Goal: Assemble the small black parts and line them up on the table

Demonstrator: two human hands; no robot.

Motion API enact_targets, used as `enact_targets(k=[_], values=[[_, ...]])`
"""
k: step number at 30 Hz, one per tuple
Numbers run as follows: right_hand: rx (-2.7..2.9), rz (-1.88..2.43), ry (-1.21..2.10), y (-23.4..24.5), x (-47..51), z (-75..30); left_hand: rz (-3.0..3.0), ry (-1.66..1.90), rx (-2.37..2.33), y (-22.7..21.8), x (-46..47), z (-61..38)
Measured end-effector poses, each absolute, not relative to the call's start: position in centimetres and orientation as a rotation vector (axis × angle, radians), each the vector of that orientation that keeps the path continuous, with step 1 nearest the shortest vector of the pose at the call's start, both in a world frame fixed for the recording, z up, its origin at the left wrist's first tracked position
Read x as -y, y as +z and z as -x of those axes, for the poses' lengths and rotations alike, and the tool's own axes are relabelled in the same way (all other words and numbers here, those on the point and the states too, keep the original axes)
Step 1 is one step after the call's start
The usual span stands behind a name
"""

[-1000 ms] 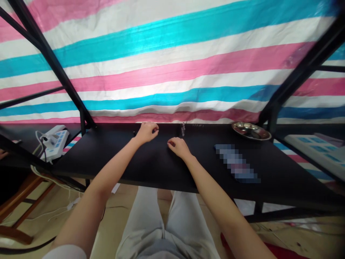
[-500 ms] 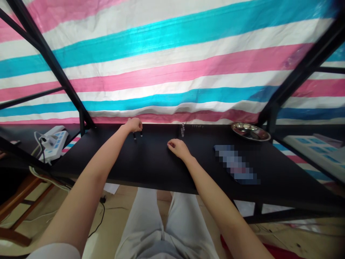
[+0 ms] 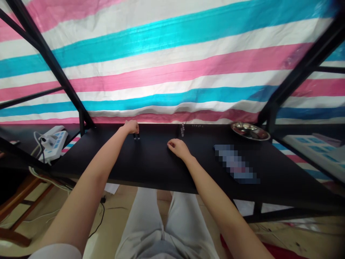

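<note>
At the back left of the black table (image 3: 151, 162), my left hand (image 3: 131, 126) is closed, fingers down, on the upper end of a short black stick with a pale tip (image 3: 138, 136). A similar black stick (image 3: 134, 137) is close beside it, partly under the hand. The sticks' upper parts are hidden by my fingers. My right hand (image 3: 178, 148) rests on the table near the middle, fingers curled in with thumb and fingertips together. Whatever they hold, if anything, I cannot make out. Just behind it is a line of small clear pieces (image 3: 182, 130).
A shiny round metal dish (image 3: 262, 136) sits at the back right. In front of it lies a blurred-out bluish object (image 3: 234, 163). More tiny pieces (image 3: 197, 126) line the back edge. A power strip (image 3: 56, 145) is at left; a striped sheet (image 3: 172, 61) hangs behind.
My left hand has shifted slightly left and toward me, bringing its black stick closer to the other one. The right hand has stayed in place.
</note>
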State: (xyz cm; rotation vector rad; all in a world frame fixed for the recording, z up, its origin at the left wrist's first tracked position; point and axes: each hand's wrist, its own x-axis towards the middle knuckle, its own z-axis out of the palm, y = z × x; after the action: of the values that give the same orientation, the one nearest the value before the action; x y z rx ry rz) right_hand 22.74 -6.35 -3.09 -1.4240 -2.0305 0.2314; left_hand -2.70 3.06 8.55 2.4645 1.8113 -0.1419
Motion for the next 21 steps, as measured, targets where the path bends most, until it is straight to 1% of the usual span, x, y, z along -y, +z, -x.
enact_targets(k=[21], values=[[2.026,1.418,0.229,-3.25,6.32,-22.86,-2.469,-0.194,-1.823,8.79,-2.55,2.69]])
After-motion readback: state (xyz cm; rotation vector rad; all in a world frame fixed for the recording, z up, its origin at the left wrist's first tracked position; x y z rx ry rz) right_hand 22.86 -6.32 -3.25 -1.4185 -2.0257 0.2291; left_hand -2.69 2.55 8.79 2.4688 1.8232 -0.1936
